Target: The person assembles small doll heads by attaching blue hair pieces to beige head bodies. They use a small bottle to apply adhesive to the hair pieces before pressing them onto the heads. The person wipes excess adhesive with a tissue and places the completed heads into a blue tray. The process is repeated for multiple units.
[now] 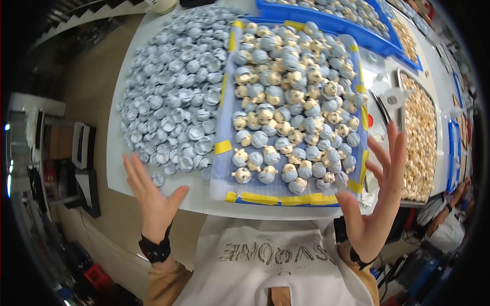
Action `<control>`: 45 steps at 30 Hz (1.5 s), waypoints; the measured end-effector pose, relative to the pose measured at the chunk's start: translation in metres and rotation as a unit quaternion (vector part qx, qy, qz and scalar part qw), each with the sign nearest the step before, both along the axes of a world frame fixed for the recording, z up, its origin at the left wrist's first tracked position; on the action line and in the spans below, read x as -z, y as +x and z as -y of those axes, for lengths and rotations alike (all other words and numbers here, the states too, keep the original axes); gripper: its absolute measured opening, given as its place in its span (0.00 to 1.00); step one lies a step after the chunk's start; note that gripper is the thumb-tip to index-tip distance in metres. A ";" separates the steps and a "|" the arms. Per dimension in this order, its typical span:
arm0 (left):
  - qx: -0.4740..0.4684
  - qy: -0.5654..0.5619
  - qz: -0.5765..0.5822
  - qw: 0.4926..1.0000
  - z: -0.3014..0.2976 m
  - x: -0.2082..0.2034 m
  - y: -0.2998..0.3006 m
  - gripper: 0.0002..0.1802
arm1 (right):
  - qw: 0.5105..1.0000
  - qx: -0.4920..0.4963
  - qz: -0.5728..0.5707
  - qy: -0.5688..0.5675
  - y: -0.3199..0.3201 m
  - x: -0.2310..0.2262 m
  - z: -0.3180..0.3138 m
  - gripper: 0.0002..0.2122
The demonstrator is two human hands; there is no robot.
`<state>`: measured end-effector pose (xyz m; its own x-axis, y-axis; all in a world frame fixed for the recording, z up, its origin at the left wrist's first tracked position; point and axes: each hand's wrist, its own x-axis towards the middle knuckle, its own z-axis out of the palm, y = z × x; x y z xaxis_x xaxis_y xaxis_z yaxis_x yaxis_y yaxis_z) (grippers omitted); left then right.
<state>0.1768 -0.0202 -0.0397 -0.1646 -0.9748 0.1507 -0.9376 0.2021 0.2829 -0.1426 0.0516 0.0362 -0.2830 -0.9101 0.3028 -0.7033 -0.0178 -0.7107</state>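
Observation:
My left hand [149, 196] is raised at the table's near left edge, fingers stretched out and thumb apart, holding nothing. Just beyond it lies a large heap of light blue-grey, hollow cap-shaped pieces [168, 102], with one stray cap [158, 179] close to my fingers. My right hand [375, 204] is up by the near right corner of a shallow tray [220, 176], fingers spread, also with nothing in it. The tray has a pale lining and yellow tape along its rim. Many small doll heads [268, 174] with cream faces and blue-grey hair fill it.
Behind the tray stands a blue crate [408, 62] of similar heads. At the right, a metal tray [419, 201] holds many small cream pieces. Black slender tools [380, 104], a white container [395, 98] and a red round piece [370, 121] lie between. Another person [446, 224] works at far right.

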 end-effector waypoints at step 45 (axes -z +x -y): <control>0.044 -0.159 0.003 0.986 0.011 0.019 -0.009 0.07 | 0.923 0.334 -0.138 0.137 -0.186 0.055 -0.114 0.12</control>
